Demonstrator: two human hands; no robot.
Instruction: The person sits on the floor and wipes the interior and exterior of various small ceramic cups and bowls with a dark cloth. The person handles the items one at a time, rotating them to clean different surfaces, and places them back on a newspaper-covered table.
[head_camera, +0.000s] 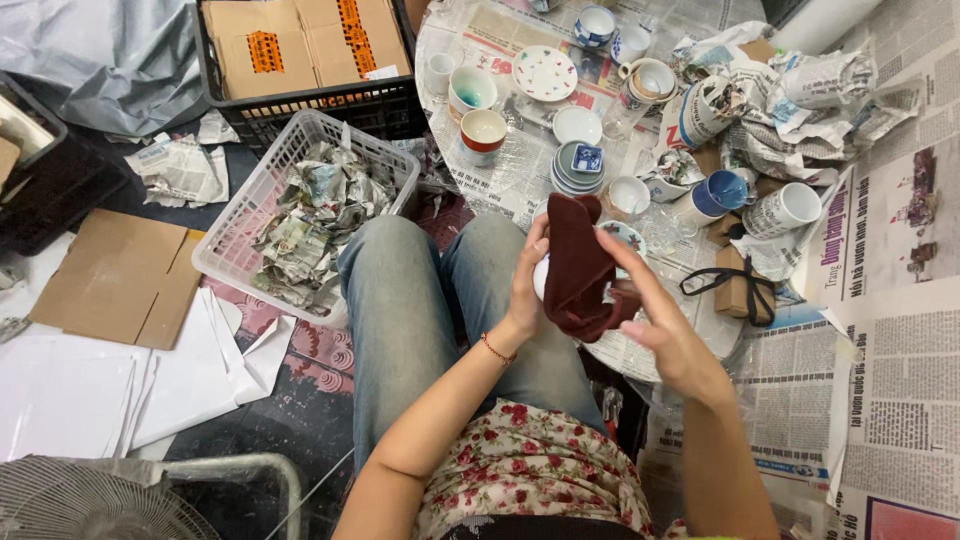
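- We saw the left hand (527, 283) with fingers curled around a small white cup (541, 276), the thumb lying up along the edge of the dark red cloth (578, 268); the cup sat held above the knees, just in front of the round table's near edge.
- The right hand (655, 322) had its fingers pressed into the cloth from the other side, pinching the fabric against the cup, with the index finger stretched up toward the cloth's top.
- The cloth hung with its long axis nearly upright, leaning slightly to the left at the top, its folded lower end bunched between the two hands. It hid most of the cup, so we could not tell which way the cup's mouth pointed.
- A patterned bowl (630, 238) showed just behind the cloth.
- Beyond the hands, the newspaper-covered round table (505, 180) carried a stack of blue saucers (579, 168), a red-rimmed cup (483, 130), a spotted plate (544, 73) and a blue mug (724, 190) lying on its side.
- To the left of the knees stood a white plastic basket (245, 215) filled with crumpled newspaper (315, 215).
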